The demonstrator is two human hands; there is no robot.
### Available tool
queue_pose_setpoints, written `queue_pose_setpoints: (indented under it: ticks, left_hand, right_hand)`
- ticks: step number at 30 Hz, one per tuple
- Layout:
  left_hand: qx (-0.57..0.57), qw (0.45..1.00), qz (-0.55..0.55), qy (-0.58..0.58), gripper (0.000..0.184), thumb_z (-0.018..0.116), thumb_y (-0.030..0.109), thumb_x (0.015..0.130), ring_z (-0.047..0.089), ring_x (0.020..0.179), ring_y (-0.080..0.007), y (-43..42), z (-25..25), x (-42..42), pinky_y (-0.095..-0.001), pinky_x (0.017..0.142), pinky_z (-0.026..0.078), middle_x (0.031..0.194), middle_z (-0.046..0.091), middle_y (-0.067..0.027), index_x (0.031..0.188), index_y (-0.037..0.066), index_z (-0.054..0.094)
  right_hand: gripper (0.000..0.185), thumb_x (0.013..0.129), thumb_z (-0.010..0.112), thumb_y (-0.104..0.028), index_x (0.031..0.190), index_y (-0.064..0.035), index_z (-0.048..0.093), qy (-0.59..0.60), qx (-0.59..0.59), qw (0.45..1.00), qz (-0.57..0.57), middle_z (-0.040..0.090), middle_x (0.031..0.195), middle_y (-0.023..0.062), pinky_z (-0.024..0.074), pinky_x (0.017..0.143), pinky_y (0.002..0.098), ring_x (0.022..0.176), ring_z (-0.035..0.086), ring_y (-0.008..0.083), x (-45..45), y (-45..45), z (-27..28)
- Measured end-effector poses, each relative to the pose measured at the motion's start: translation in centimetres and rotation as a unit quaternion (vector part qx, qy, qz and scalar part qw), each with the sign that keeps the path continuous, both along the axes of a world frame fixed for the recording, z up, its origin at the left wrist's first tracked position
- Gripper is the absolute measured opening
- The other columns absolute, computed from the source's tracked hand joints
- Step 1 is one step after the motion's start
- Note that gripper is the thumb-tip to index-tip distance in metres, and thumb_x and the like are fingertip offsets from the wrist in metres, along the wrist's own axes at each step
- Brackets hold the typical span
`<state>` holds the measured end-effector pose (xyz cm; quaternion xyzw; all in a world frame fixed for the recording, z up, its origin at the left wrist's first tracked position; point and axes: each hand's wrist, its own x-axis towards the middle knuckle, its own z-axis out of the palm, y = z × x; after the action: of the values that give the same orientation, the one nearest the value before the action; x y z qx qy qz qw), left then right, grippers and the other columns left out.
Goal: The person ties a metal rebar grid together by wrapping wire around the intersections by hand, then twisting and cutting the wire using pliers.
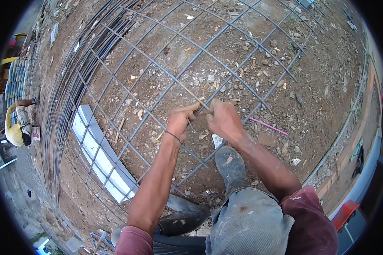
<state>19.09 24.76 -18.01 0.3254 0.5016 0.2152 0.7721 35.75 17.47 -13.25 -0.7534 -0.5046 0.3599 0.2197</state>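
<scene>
Diffuse daylight | soft shadows | long white box-shaped panel [98, 156] bright | fisheye bends bundled dark metal rods [108, 40] | corners black

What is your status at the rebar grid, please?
Left-hand grip and right-hand grip at a crossing in the rebar grid. Grid over stony dirt. Pink rod off to the right; nothing visibly blocking.

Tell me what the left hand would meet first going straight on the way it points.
The left hand would probably meet the bar crossing first, with the right hand just beyond; depth is unclear.
</scene>
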Motion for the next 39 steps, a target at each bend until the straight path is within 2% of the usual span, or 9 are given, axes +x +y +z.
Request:
queue_pose_setpoints:
  ticks: [8, 12, 14, 17, 20, 28, 30, 33, 39]
  left_hand:
    - [0.021, 0.997, -0.061, 0.051, 0.054, 0.052, -0.010, 0.067, 0.066, 0.093, -0.0168, 0.4, 0.8, -0.1, -0.0253, 0.080, 0.049, 0.103, 0.075, -0.0130, 0.118, -0.011, 0.071]
    - [-0.055, 0.997, -0.054, 0.011, 0.044, 0.054, -0.008, 0.079, 0.068, 0.100, -0.0225, 1.7, 0.1, -0.5, -0.0297, 0.089, 0.054, 0.110, 0.073, -0.0201, 0.120, -0.013, 0.068]
    - [-0.135, 0.990, -0.007, 0.030, 0.026, 0.062, 0.008, 0.095, 0.073, 0.095, -0.0242, 2.3, 1.4, 0.6, -0.0322, 0.082, 0.059, 0.103, 0.074, -0.0187, 0.113, -0.009, 0.069]
    - [-0.142, 0.984, -0.074, 0.079, 0.035, 0.066, 0.031, 0.101, 0.075, 0.089, -0.0242, 3.1, 0.4, 1.1, -0.0310, 0.073, 0.061, 0.101, 0.075, -0.0158, 0.108, -0.004, 0.068]
    - [-0.162, 0.980, -0.109, 0.042, 0.042, 0.073, 0.036, 0.096, 0.074, 0.079, -0.0203, 3.4, -1.8, 0.5, -0.0268, 0.059, 0.055, 0.099, 0.075, -0.0147, 0.113, -0.003, 0.070]
    - [-0.017, 0.992, -0.092, 0.089, 0.030, 0.070, 0.028, 0.097, 0.062, 0.057, -0.0104, 1.9, -2.2, 2.3, -0.0255, 0.047, 0.044, 0.073, 0.071, -0.0066, 0.088, 0.001, 0.076]
    - [0.015, 0.989, -0.089, 0.120, 0.030, 0.068, 0.027, 0.098, 0.060, 0.055, -0.0092, 1.7, -2.5, 2.3, -0.0248, 0.047, 0.041, 0.068, 0.070, -0.0055, 0.084, 0.001, 0.076]
    - [0.021, 0.984, -0.108, 0.137, 0.029, 0.068, 0.024, 0.099, 0.062, 0.057, -0.0121, 1.9, -2.7, 2.1, -0.0255, 0.050, 0.047, 0.073, 0.071, -0.0086, 0.091, -0.003, 0.073]
    - [0.008, 0.991, -0.081, 0.108, 0.030, 0.069, 0.026, 0.099, 0.064, 0.059, -0.0120, 1.4, -2.7, 2.0, -0.0248, 0.051, 0.047, 0.075, 0.071, -0.0088, 0.092, -0.004, 0.071]
  right_hand:
    - [0.024, 0.093, 0.064, -0.026, 0.102, -0.0054, 0.072, -0.029, 0.055, 0.992, 0.114, 0.072, 0.084, 0.0196, 0.0543, 0.075, 0.0525, 0.081, 0.070, 0.0412, 1.0, 1.3, -0.4]
    - [0.023, 0.095, 0.062, -0.025, 0.099, -0.0059, 0.075, 0.048, 0.063, 0.995, 0.054, 0.071, 0.081, 0.0217, 0.0544, 0.075, 0.0507, 0.078, 0.070, 0.0391, 1.2, 1.5, -0.9]
    - [0.024, 0.095, 0.062, -0.024, 0.098, -0.0051, 0.075, 0.084, 0.070, 0.993, 0.037, 0.071, 0.082, 0.0225, 0.0542, 0.075, 0.0496, 0.078, 0.070, 0.0394, 1.5, 1.5, -1.6]
    - [0.024, 0.095, 0.061, -0.023, 0.098, -0.0037, 0.076, 0.117, 0.043, 0.991, 0.042, 0.071, 0.084, 0.0238, 0.0539, 0.075, 0.0477, 0.078, 0.070, 0.0396, 2.4, 2.4, -3.0]
    - [0.025, 0.094, 0.062, -0.023, 0.097, -0.0029, 0.077, 0.116, 0.007, 0.990, 0.079, 0.071, 0.086, 0.0249, 0.0537, 0.075, 0.0471, 0.079, 0.070, 0.0398, 3.1, 3.8, -2.3]
    - [0.022, 0.091, 0.066, -0.021, 0.094, -0.0031, 0.079, 0.136, 0.080, 0.987, -0.019, 0.074, 0.082, 0.0177, 0.0534, 0.063, 0.0405, 0.070, 0.070, 0.0294, 2.1, 1.2, -5.1]
    - [0.021, 0.090, 0.067, -0.017, 0.089, 0.0014, 0.077, 0.304, -0.042, 0.911, -0.274, 0.073, 0.078, 0.0118, 0.0487, 0.053, 0.0321, 0.063, 0.066, 0.0188, 0.8, 0.5, -5.8]
    - [0.020, 0.089, 0.065, -0.014, 0.082, 0.0030, 0.071, 0.408, -0.068, 0.828, -0.380, 0.067, 0.071, 0.0075, 0.0399, 0.045, 0.0268, 0.054, 0.056, 0.0114, 0.9, 0.7, -6.3]
    - [0.017, 0.093, 0.065, -0.012, 0.080, -0.0021, 0.068, 0.502, -0.300, 0.729, -0.356, 0.058, 0.063, 0.0024, 0.0289, 0.039, 0.0252, 0.047, 0.044, 0.0079, 4.1, 2.8, -10.0]
